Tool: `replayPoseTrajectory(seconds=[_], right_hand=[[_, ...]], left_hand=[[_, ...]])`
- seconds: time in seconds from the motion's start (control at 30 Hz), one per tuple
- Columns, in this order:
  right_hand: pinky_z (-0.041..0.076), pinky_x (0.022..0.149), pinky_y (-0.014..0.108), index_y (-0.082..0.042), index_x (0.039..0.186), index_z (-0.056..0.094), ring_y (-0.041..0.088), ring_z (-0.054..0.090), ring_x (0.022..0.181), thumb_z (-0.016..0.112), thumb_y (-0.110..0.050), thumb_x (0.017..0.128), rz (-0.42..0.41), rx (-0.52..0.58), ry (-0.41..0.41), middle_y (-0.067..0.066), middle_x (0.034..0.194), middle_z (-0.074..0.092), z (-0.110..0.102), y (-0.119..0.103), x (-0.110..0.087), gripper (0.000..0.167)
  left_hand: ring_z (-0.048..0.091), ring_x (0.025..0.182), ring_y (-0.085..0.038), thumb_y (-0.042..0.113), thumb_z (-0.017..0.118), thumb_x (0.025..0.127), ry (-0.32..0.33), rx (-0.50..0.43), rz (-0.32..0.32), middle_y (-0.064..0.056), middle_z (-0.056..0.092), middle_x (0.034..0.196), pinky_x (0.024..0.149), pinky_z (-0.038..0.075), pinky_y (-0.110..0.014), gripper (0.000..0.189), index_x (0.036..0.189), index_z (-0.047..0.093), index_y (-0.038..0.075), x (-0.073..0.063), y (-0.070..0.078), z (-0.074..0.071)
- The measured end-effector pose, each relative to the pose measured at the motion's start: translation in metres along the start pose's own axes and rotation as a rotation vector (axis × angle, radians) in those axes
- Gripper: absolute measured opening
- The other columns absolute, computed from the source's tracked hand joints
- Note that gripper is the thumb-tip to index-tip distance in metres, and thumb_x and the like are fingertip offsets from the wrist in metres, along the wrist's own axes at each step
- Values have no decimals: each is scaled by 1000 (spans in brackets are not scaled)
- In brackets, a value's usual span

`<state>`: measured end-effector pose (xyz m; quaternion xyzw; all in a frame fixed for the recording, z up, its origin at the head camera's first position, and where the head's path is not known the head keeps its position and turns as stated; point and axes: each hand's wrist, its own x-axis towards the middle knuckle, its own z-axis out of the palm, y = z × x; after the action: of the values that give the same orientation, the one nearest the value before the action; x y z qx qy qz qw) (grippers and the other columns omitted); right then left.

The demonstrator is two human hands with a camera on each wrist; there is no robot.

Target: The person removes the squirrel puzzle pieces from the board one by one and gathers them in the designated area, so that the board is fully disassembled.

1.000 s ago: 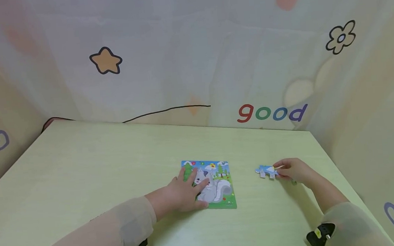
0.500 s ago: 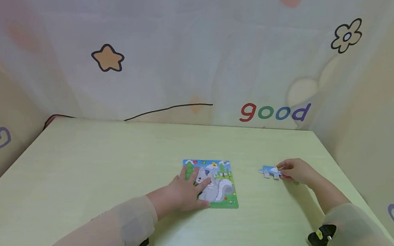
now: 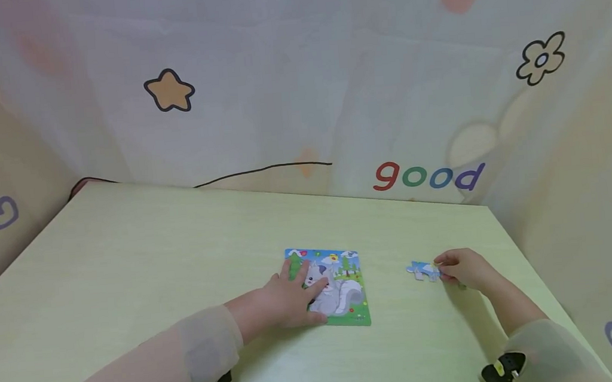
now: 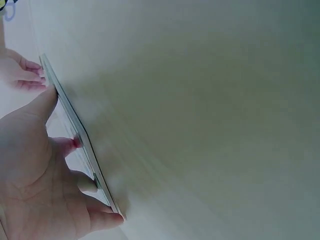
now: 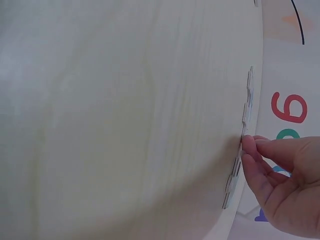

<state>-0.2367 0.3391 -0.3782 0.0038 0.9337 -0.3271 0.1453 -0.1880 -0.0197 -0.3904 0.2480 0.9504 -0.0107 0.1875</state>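
Note:
My left hand (image 3: 295,300) rests with spread fingers on a square jigsaw puzzle (image 3: 346,287) showing a grey squirrel on grass. It covers the puzzle's left part. In the left wrist view, the thumb and fingertips of that hand (image 4: 45,165) lie along the thin puzzle board (image 4: 82,132). To the right of the puzzle, my right hand (image 3: 465,268) pinches joined blue-and-white puzzle pieces (image 3: 422,270) by their right side. A bit of green shows beneath this hand. In the right wrist view, thumb and finger of the right hand (image 5: 285,175) meet at the flat pieces (image 5: 247,102).
Both hands work over a pale wood-grain table (image 3: 180,243). A printed cloth (image 3: 255,99) rises behind the table's back edge and along both sides. Bare tabletop lies between the puzzle and the pieces.
My right hand and the pieces it pinches have shifted slightly right. The left hand keeps its place on the squirrel puzzle. The head view has also drifted a little.

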Motion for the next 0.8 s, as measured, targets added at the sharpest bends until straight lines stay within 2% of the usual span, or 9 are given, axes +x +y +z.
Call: replayPoseTrajectory(seconds=[0.2,0.33,0.47,0.6,0.8], right_hand=[[48,63,26,14,114,55,15,58,73,52,1,92,-14,-13,65,18,93,61,-2,0,-3,25],[48,64,23,12,115,56,15,57,76,54,-2,92,-58,-2,79,21,101,60,3,-5,-2,26],[49,68,21,10,116,57,17,58,79,54,-3,93,-107,52,39,20,103,61,16,-22,0,27],[51,73,24,9,116,58,18,58,81,55,-4,93,-141,103,-23,16,98,62,32,-44,5,26],[52,78,29,6,115,60,16,58,83,56,-4,92,-157,150,-83,13,100,62,55,-69,15,25]], left_hand=[[3,137,-46,66,44,86,24,-31,20,-13,8,155,106,21,-55,74,149,21,35,0,-3,0],[5,138,-44,66,45,85,33,-49,23,-14,8,155,106,21,-55,75,148,23,33,-2,-7,1],[8,139,-40,66,44,86,37,-41,16,-16,7,155,106,23,-52,74,149,23,33,-6,-12,3],[9,139,-39,65,46,85,38,-61,2,-19,6,154,104,29,-48,74,148,24,32,-11,-14,3],[10,139,-39,66,46,84,45,-65,-13,-23,5,153,103,32,-45,74,148,25,34,-14,-13,5]])
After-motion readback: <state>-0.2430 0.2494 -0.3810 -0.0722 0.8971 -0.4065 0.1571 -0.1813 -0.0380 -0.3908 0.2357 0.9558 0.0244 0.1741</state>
